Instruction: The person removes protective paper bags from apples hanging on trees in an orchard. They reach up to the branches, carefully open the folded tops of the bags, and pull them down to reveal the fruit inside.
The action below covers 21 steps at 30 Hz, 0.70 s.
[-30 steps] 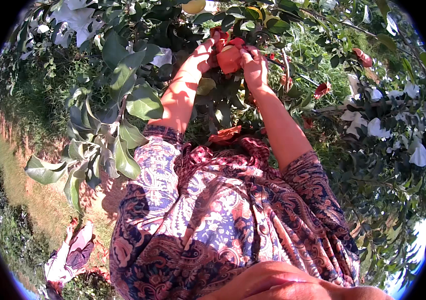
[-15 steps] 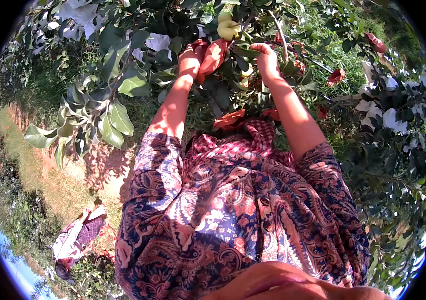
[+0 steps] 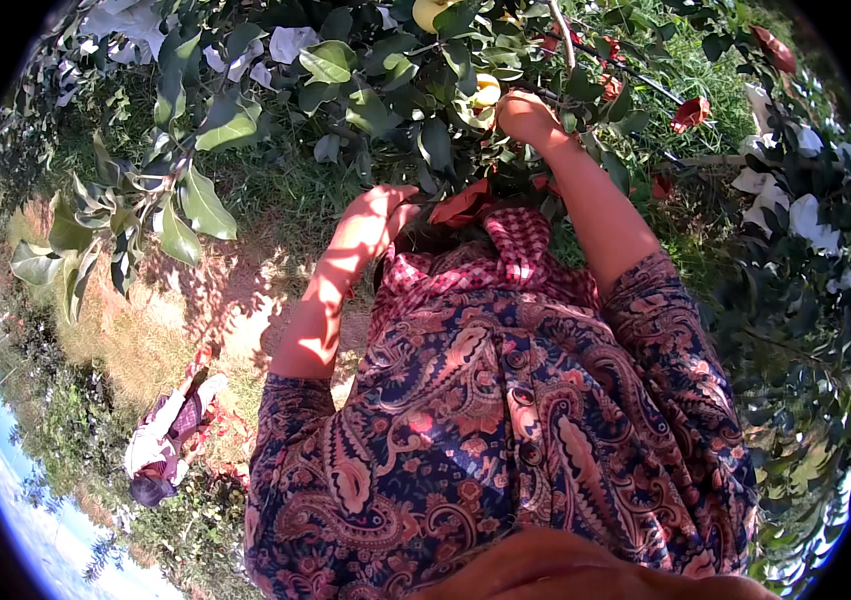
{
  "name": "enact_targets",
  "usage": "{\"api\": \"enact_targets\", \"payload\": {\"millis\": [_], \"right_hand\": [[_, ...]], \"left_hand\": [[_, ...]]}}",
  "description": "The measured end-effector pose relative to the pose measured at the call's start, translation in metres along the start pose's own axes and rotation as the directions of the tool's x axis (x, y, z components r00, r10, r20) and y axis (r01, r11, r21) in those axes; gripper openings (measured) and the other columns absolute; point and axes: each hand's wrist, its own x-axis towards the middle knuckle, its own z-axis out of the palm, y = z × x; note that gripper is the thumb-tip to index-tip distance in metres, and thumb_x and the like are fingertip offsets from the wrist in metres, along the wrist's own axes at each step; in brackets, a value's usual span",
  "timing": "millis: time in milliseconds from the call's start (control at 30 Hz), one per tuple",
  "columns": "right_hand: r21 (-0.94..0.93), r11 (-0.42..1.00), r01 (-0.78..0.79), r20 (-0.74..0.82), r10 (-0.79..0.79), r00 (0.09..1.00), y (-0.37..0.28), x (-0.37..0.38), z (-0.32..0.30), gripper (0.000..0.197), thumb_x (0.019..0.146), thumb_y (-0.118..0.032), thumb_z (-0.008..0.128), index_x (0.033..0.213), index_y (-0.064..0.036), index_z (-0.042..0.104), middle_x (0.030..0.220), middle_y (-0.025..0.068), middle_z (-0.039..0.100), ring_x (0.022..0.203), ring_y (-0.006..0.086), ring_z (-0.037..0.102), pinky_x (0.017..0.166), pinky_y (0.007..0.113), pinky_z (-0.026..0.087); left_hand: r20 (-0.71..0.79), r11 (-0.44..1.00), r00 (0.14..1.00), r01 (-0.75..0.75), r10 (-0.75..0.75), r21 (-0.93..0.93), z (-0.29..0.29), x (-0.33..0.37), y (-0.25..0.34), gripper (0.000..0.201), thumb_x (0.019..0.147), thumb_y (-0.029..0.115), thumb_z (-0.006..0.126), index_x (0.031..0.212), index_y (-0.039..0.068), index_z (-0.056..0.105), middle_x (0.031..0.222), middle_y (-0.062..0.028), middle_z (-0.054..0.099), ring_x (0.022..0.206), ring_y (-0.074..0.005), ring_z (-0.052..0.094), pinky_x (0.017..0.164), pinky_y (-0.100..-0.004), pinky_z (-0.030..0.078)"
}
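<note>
Right hand (image 3: 528,118) just beside a pale yellow apple (image 3: 487,90) among the leaves (image 3: 371,110); can't tell from here if its grip's closed. Left hand (image 3: 376,210) closer in, near red paper (image 3: 460,204), grip unclear too.

Place: orchard, on my remote feed
Fruit: pale yellow apple (image 3: 487,92) just beside the right hand (image 3: 528,118)
Hanging: white wrappings (image 3: 811,222) in foliage (image 3: 796,320), right of that hand
Ground: grassy dirt strip (image 3: 241,325) left of the left hand (image 3: 374,212)
</note>
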Motion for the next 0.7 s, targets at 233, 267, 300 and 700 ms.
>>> {"api": "enact_targets", "payload": {"millis": [233,267,300,700], "right_hand": [[-0.205,0.979,-0.012,0.301,0.075,0.951,-0.047,-0.024,-0.002,0.025,0.078,-0.008,0.053,0.098,-0.0069,0.068,0.101,0.0143,0.067,0.095,0.0298,0.066,0.075,0.043,0.055],[-0.175,0.983,-0.053,0.291,0.103,0.951,-0.057,-0.028,-0.012,0.025,0.079,-0.008,0.053,0.100,-0.0081,0.067,0.103,0.0136,0.066,0.098,0.0296,0.064,0.078,0.043,0.053],[-0.138,0.986,-0.097,0.288,0.134,0.948,-0.067,-0.036,-0.019,0.025,0.080,-0.008,0.052,0.101,-0.0093,0.067,0.106,0.0130,0.066,0.101,0.0294,0.063,0.082,0.043,0.052],[0.981,0.165,-0.102,0.136,-0.212,0.968,-0.064,-0.103,-0.143,0.028,0.094,-0.010,0.045,0.116,0.0038,0.057,0.112,0.0102,0.062,0.094,0.0159,0.062,0.086,0.028,0.049]], "left_hand": [[-0.491,0.979,0.869,-0.152,0.066,-0.137,0.054,0.093,0.034,0.020,0.084,0.006,0.058,0.103,0.002,0.061,0.098,-0.0157,0.060,0.089,-0.0341,0.058,0.081,-0.0393,0.046],[-0.611,0.981,0.788,-0.169,0.076,-0.096,0.049,0.101,0.026,0.020,0.084,0.006,0.059,0.103,0.002,0.060,0.097,-0.0152,0.060,0.087,-0.0326,0.058,0.080,-0.0387,0.046],[-0.710,0.983,0.699,-0.175,0.085,-0.054,0.044,0.103,0.017,0.020,0.084,0.006,0.060,0.104,0.003,0.060,0.097,-0.0148,0.060,0.086,-0.0310,0.058,0.080,-0.0381,0.046],[-0.257,0.723,0.951,-0.300,0.173,-0.622,0.089,0.076,0.072,0.060,0.080,0.012,0.067,0.136,0.009,0.044,0.122,-0.0141,0.054,0.105,-0.0244,0.057,0.086,-0.0332,0.048]]}}
